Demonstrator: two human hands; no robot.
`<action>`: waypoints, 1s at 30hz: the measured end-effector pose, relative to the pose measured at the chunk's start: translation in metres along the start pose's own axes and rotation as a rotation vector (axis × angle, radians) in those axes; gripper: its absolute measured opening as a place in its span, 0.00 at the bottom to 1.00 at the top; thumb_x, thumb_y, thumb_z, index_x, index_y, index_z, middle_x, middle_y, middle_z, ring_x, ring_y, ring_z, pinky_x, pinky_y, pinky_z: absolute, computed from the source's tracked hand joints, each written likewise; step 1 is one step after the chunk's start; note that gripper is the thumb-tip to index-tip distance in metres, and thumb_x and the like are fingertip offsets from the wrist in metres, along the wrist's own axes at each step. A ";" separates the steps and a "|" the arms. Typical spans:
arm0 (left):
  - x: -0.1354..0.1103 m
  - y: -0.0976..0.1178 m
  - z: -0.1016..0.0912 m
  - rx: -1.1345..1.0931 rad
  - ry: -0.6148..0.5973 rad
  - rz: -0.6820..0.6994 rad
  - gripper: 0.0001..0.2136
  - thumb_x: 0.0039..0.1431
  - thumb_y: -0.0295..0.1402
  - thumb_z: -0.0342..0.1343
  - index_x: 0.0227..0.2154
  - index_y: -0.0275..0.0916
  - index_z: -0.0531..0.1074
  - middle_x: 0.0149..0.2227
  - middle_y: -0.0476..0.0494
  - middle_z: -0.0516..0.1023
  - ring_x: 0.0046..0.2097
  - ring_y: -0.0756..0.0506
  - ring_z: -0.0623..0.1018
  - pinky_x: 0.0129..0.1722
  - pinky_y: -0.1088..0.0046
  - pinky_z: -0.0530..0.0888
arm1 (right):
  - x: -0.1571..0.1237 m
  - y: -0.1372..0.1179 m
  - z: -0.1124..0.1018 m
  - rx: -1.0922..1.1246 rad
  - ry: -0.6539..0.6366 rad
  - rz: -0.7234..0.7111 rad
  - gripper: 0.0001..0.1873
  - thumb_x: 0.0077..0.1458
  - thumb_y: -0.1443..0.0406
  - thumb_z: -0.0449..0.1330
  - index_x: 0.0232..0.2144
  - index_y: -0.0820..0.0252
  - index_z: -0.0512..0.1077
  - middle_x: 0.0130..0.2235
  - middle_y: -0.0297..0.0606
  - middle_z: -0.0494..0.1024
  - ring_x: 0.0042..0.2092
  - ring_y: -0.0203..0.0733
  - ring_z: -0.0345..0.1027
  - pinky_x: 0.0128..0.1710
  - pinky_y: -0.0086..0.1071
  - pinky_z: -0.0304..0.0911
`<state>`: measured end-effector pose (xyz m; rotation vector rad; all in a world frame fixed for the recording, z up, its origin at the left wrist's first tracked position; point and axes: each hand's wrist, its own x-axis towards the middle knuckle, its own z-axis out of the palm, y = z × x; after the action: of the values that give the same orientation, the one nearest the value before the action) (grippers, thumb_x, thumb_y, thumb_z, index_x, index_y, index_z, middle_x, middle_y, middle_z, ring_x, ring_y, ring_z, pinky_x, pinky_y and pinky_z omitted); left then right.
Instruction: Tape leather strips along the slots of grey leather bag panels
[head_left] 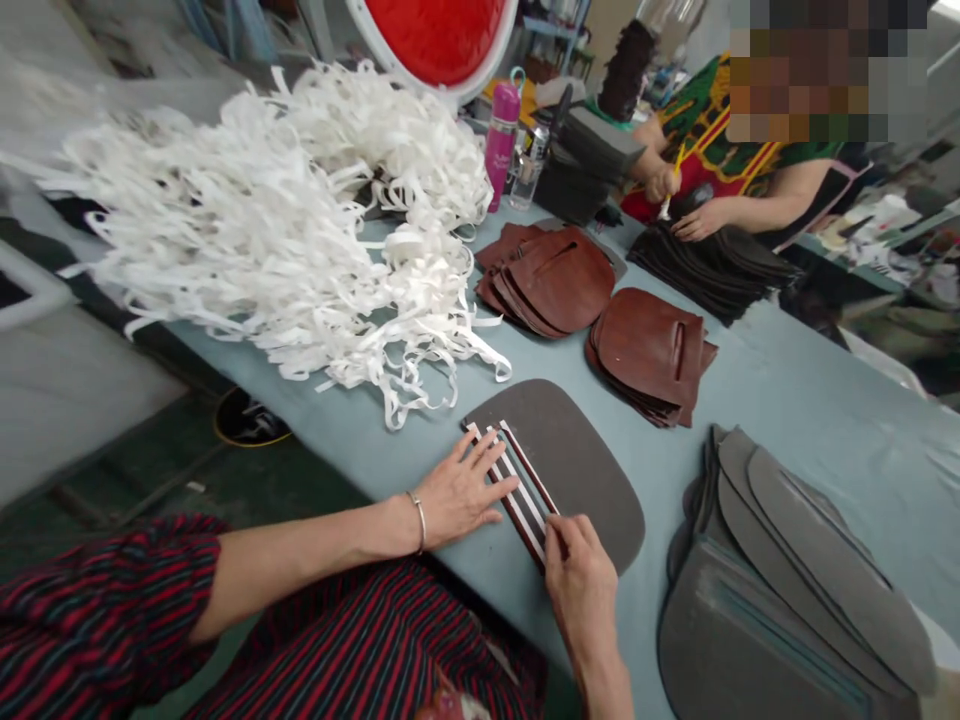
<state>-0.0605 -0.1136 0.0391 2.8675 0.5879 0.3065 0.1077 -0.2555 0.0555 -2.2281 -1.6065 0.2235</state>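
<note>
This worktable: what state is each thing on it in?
White strips, straight, side by side
Gray piece, lying flat
Left hand, fingers spread over the strips
Right hand, fingers curled together at the strips' lower end; grip unclear
White ribbon pile, loose, tangled
Pink bottle, upright, capped
Brown pieces, in two stacks
Gray pieces at right, overlapping, fanned
Black pieces, stacked under the other person's hand

A lane of bare surface (667,460) parts the flat grey panel (574,450) from the grey stack (802,560); tangled white tape (285,220) blocks the left; brown leather stacks (641,345) stand ahead.
</note>
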 end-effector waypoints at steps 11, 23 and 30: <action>0.009 -0.017 -0.009 -0.114 0.129 -0.139 0.10 0.63 0.33 0.51 0.46 0.38 0.67 0.49 0.40 0.70 0.57 0.41 0.65 0.60 0.56 0.57 | 0.021 -0.004 0.011 -0.099 -0.025 0.010 0.10 0.61 0.67 0.51 0.31 0.58 0.71 0.31 0.34 0.70 0.31 0.36 0.67 0.33 0.27 0.59; 0.006 -0.030 -0.003 -0.167 0.181 -0.194 0.09 0.60 0.30 0.53 0.44 0.41 0.67 0.46 0.43 0.70 0.55 0.41 0.66 0.58 0.55 0.59 | 0.038 -0.018 0.003 -0.470 -0.219 0.053 0.07 0.59 0.70 0.53 0.28 0.58 0.66 0.33 0.36 0.72 0.35 0.40 0.70 0.30 0.29 0.56; 0.003 -0.031 -0.004 -0.182 0.176 -0.212 0.10 0.59 0.30 0.54 0.44 0.41 0.67 0.47 0.44 0.70 0.55 0.41 0.65 0.58 0.56 0.58 | 0.034 -0.016 0.002 -0.392 -0.235 0.150 0.08 0.61 0.62 0.52 0.31 0.55 0.67 0.27 0.35 0.74 0.30 0.44 0.70 0.30 0.33 0.54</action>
<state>-0.0697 -0.0835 0.0358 2.5934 0.8422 0.5507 0.1039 -0.2188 0.0629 -2.7126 -1.7235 0.2356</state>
